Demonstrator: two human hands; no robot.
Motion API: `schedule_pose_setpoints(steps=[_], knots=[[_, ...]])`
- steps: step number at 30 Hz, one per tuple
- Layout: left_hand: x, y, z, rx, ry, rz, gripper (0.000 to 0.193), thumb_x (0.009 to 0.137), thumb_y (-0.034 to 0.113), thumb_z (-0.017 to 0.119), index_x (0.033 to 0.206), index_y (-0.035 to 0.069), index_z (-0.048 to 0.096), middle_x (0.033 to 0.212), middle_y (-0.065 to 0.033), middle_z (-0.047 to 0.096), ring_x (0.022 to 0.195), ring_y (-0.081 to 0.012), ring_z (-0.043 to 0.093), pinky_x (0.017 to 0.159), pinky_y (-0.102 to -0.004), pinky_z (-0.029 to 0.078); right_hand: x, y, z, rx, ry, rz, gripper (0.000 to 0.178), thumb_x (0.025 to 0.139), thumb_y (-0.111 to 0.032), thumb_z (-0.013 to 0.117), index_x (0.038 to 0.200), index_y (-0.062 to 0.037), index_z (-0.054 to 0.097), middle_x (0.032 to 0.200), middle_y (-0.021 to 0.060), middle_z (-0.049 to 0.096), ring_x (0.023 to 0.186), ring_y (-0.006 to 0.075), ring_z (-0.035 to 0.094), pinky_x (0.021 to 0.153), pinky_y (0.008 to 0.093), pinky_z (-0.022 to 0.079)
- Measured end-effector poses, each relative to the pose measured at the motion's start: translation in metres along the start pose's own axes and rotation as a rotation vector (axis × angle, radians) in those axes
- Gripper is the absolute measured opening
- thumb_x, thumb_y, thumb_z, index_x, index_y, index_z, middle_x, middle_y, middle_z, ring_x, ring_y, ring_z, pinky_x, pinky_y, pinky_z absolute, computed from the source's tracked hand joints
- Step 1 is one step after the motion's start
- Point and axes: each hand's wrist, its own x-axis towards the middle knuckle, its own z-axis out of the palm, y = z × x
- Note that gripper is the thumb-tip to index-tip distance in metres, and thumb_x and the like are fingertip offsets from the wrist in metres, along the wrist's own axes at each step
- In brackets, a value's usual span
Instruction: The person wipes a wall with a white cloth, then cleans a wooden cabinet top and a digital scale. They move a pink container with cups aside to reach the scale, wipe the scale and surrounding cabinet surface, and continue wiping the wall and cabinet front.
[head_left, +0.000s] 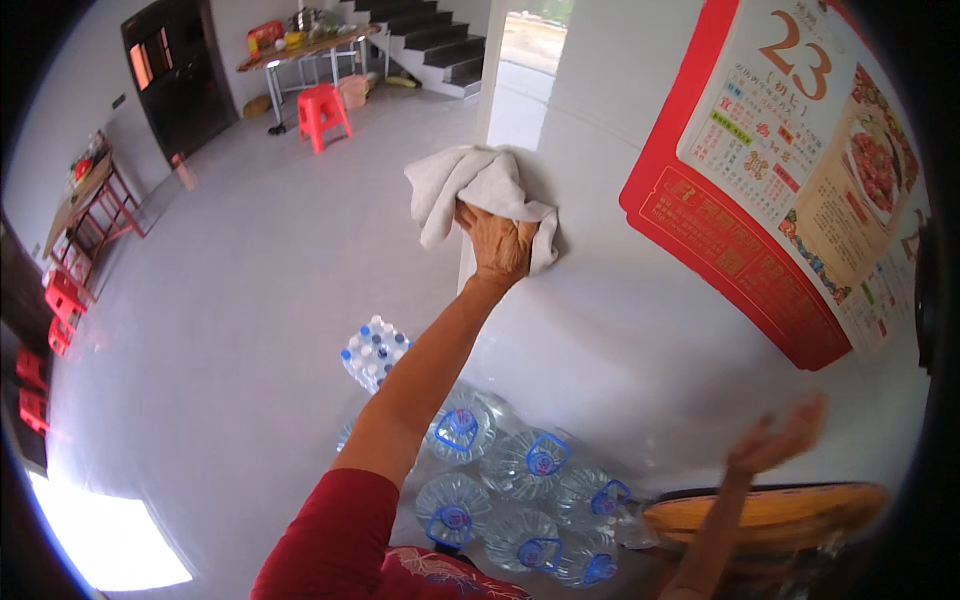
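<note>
My left hand (499, 247) presses a pale grey cloth (465, 182) against the glossy white wall near its edge. The fingers are bunched into the cloth, which hides their tips, and its loose folds spread past the wall's edge. Lower at the right, my right hand (780, 437) is raised in front of the wall, blurred by motion. Its fingers look stretched out and nothing shows in them. Above it hangs a wall calendar (760, 150) on a red backing board (735, 262), apart from both hands.
Several large clear water bottles (525, 465) with blue handles stand below along the wall, beside a pack of small bottles (375, 350). A round yellow-orange object (770, 515) lies at lower right. Farther off are a red stool (322, 115), a table (305, 48) and stairs (425, 40).
</note>
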Motion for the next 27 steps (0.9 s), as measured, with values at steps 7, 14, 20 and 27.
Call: schedule_pose_setpoints(steps=[7, 14, 20, 27], knots=[[0.033, 0.001, -0.023, -0.475, 0.296, 0.061, 0.044, 0.088, 0.04, 0.058, 0.114, 0.006, 0.053, 0.115, -0.0153, 0.048, 0.109, -0.0367, 0.041, 0.095, -0.047, 0.029, 0.117, -0.193, 0.09, 0.587, -0.103, -0.032, 0.032, 0.087, -0.022, 0.05, 0.11, -0.0041, 0.061, 0.127, 0.0207, 0.049, 0.117, 0.0374, 0.048, 0.093, 0.0482, 0.039], [0.122, -0.014, -0.055, -1.006, -0.099, 0.203, 0.026, 0.087, 0.014, 0.055, 0.109, 0.0, 0.053, 0.105, -0.0217, 0.052, 0.095, -0.0391, 0.05, 0.086, -0.0432, 0.04, 0.215, -0.217, 0.188, 0.117, 0.153, 0.224, 0.047, 0.089, -0.027, 0.043, 0.129, -0.0015, 0.047, 0.134, 0.0184, 0.046, 0.126, 0.0372, 0.04, 0.099, 0.0451, 0.028], [0.214, -0.001, -0.055, -0.758, 0.062, 0.557, 0.054, 0.067, -0.007, 0.049, 0.121, -0.006, 0.046, 0.109, -0.0226, 0.05, 0.1, -0.0416, 0.047, 0.088, -0.0443, 0.039, 0.214, -0.225, 0.201, -0.217, 0.111, 0.178, 0.044, 0.091, -0.023, 0.04, 0.129, -0.0003, 0.048, 0.136, 0.0187, 0.041, 0.126, 0.0374, 0.039, 0.099, 0.0458, 0.03], [0.165, -0.037, 0.008, -0.938, -0.177, 0.411, 0.033, 0.08, 0.001, 0.049, 0.112, -0.004, 0.052, 0.11, -0.0242, 0.05, 0.104, -0.0422, 0.046, 0.091, -0.0409, 0.038, 0.223, -0.23, 0.205, -0.196, 0.155, 0.11, 0.044, 0.088, -0.018, 0.04, 0.126, 0.0024, 0.051, 0.135, 0.021, 0.041, 0.125, 0.0392, 0.038, 0.101, 0.0495, 0.032]])
